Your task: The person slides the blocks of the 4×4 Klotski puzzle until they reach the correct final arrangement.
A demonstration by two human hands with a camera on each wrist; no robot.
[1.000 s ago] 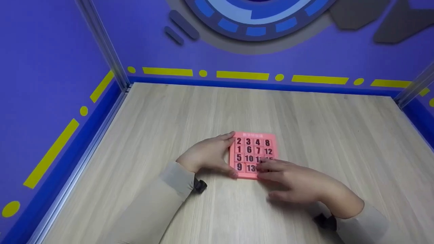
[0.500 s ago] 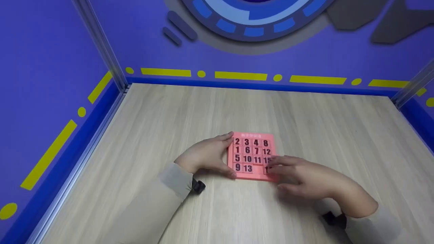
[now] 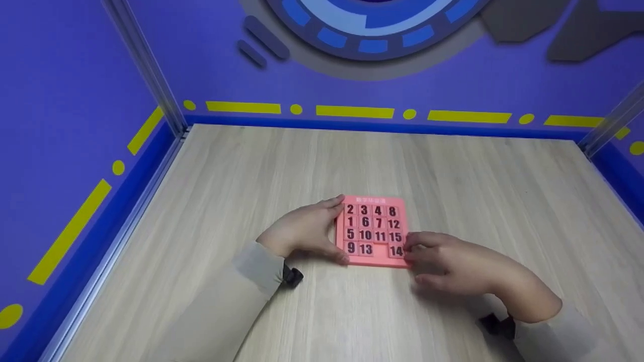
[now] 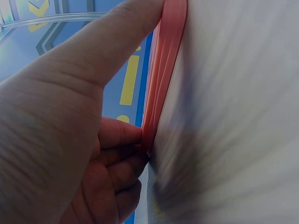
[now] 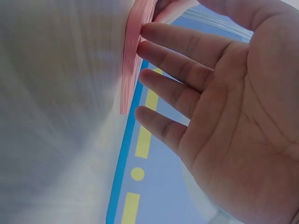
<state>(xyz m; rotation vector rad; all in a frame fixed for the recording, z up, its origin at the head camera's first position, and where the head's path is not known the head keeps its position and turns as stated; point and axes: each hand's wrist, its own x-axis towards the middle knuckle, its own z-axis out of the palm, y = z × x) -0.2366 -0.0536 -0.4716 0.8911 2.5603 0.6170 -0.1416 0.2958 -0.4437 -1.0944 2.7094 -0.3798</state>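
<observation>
A pink sliding number puzzle [image 3: 373, 221] lies flat on the table, its numbered tiles facing up. The bottom row reads 9, 13, a gap, then 14 at the right end. My left hand [image 3: 307, 229] holds the puzzle's left side, thumb at the lower corner and fingers at the upper one. In the left wrist view the thumb [image 4: 117, 37] and fingertips meet the pink edge. At the lower right edge, beside tile 14 [image 3: 396, 251], is my right hand [image 3: 453, 264]. Its fingers [image 5: 175, 56] are spread and nearly straight in the right wrist view, with the fingertips at the puzzle's side.
The puzzle rests on a pale wood-grain table [image 3: 282, 166]. Blue panels with yellow marks [image 3: 354, 111] rise at the back and sides, joined by metal corner posts [image 3: 151, 70]. Black straps [image 3: 292, 276] are on both wrists.
Tile 14 has slid right along the bottom row, leaving the gap next to 13. My right hand has moved right, off the tiles. The left hand keeps its hold.
</observation>
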